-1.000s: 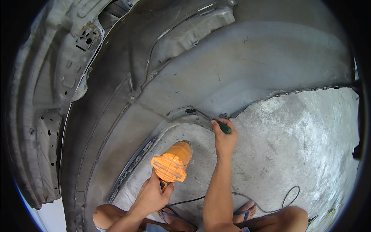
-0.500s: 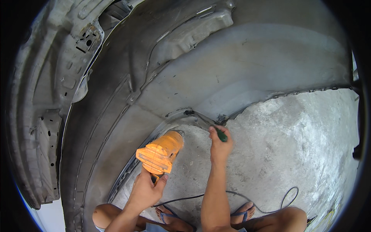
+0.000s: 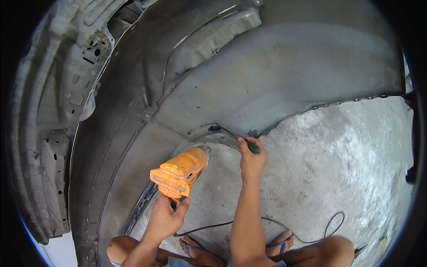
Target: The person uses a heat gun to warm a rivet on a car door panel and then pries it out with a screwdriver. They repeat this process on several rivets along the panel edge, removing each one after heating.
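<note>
My left hand [image 3: 169, 216] is wrapped round the grip of an orange heat gun [image 3: 180, 173]. Its metal nozzle faces the curved edge of a large grey vehicle panel [image 3: 284, 66]. In my right hand [image 3: 252, 161] is a screwdriver [image 3: 253, 147] with a dark green handle, held near its shaft. The thin shaft slants up and left, and its tip reaches a small black patch [image 3: 215, 128] on the panel near that edge. Whether the tip presses into the patch is too small to tell.
A second bare metal body part [image 3: 53, 84] with holes stands along the left. Under the panel lies a grey concrete floor [image 3: 329, 164]. A black cord [image 3: 213, 226] runs across it past my sandalled feet and loops at the right.
The screwdriver has tilted flatter, with my right hand slightly higher and its tip at the black patch. The heat gun has shifted a little left and up. The whole view has moved slightly.
</note>
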The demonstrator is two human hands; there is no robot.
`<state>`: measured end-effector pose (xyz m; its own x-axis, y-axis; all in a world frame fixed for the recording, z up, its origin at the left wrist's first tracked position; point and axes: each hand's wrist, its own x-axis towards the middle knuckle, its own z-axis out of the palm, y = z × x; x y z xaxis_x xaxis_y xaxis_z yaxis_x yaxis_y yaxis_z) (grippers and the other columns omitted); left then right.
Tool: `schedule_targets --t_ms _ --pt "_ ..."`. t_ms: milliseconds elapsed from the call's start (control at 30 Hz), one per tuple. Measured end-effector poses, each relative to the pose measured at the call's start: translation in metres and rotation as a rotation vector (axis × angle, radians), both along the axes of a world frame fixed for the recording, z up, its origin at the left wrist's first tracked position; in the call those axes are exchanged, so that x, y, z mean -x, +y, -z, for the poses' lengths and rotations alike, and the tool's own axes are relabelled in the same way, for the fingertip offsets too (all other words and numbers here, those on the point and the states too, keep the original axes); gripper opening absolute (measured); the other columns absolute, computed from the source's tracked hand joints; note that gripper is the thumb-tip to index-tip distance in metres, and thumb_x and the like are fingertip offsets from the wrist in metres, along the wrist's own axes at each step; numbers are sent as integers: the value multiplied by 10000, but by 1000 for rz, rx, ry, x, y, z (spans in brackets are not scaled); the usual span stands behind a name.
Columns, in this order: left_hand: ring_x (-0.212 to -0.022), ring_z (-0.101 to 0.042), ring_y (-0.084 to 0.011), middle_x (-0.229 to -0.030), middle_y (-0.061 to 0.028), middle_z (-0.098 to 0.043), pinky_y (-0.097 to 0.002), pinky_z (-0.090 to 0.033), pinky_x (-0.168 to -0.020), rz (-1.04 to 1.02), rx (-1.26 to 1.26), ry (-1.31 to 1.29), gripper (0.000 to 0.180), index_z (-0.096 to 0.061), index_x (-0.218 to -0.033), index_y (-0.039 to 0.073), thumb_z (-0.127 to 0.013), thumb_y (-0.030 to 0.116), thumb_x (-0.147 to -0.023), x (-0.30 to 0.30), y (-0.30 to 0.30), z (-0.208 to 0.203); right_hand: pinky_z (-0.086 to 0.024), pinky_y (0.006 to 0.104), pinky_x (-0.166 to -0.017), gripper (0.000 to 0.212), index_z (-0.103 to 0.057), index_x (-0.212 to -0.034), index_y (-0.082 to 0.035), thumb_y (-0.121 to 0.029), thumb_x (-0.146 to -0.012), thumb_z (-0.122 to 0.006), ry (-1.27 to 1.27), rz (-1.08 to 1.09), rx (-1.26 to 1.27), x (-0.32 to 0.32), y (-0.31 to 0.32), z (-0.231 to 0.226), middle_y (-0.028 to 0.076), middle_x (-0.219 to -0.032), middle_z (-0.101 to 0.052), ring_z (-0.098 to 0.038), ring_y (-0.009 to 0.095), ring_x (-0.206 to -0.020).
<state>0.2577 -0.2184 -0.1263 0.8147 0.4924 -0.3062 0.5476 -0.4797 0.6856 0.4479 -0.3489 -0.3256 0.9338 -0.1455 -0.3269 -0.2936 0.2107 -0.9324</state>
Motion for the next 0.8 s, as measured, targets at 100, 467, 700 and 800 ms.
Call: schedule_targets --t_ms 100,467,700,800 --pt "-1111 -685 -277 -1190 -179 -710 -390 -516 -980 9 23 -55 442 -543 -1359 -33 -692 123 -973 0 1 1 -541 269 -723 232 -711 -1021 31 -125 -907 -840 25 -25 140 -8 -4 3 73 -874 -726 -665 132 -787" --pt "-1014 -661 -195 -1252 -163 -690 -347 -546 -906 -188 537 -162 530 -536 -1400 -36 -445 92 -894 5 17 7 -508 282 -703 224 -736 -957 1 -175 -876 -849 6 0 8 -10 -6 5 49 -839 -715 -631 125 -758" --pt "-988 -669 -209 -1257 -177 -691 -345 -555 -887 -217 506 -144 541 -545 -1392 -41 -446 85 -875 8 18 12 -481 292 -684 240 -749 -916 -13 -221 -868 -859 23 54 -23 -7 2 7 30 -812 -707 -611 130 -747" --pt "-985 -678 -228 -1262 -182 -688 -359 -563 -906 -205 521 -116 526 -547 -1392 -40 -472 82 -886 7 21 13 -488 287 -689 224 -738 -950 -2 -194 -896 -839 -10 -5 43 -8 3 4 32 -803 -706 -623 128 -760"
